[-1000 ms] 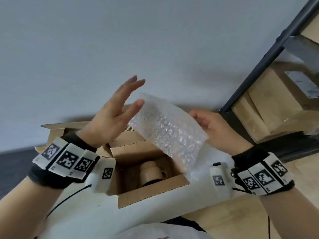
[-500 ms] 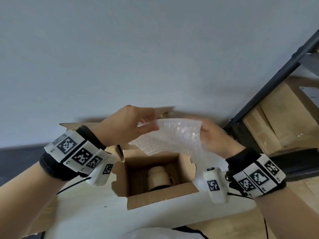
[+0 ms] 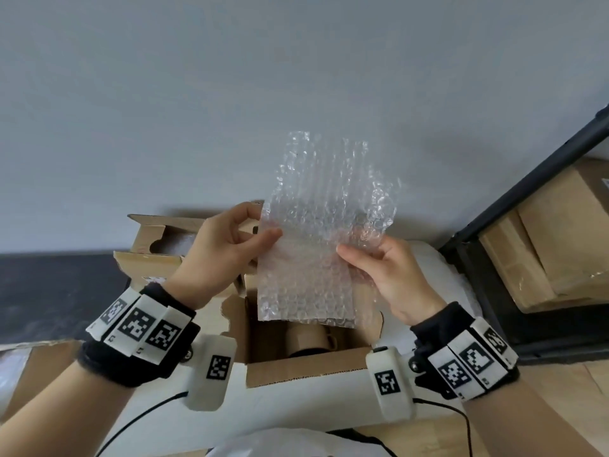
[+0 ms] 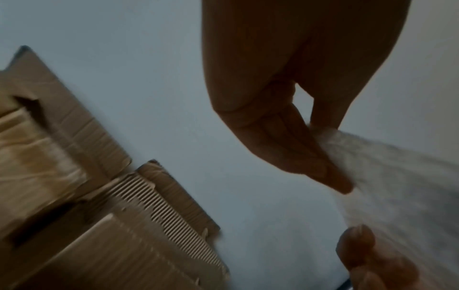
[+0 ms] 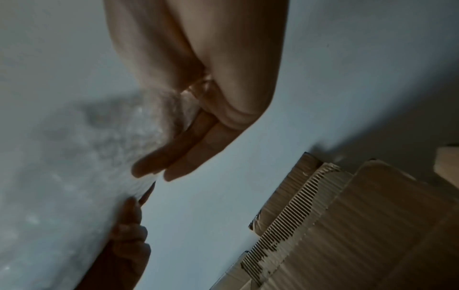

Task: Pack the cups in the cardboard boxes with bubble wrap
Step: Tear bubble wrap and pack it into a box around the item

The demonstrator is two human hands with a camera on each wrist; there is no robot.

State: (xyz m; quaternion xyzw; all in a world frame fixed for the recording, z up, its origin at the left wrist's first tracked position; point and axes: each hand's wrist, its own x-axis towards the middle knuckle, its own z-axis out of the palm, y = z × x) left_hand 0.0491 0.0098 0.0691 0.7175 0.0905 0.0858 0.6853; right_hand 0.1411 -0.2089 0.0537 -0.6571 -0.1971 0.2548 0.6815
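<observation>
I hold the bubble wrap sheet (image 3: pixel 324 239) upright above the open cardboard box (image 3: pixel 306 371), where a tan cup (image 3: pixel 309 338) already sits on the white counter (image 3: pixel 296 400) — my left hand (image 3: pixel 220 255) pinches its left edge between thumb and fingers, my right hand (image 3: pixel 392 278) pinches the right. To do this well, I judge I should keep both pinches light, lower the sheet flat over the cup and tuck its edges down the box walls — no popped bubbles. I can read no brand or writing; only square coded markers on the wristbands (image 3: pixel 138 324).
</observation>
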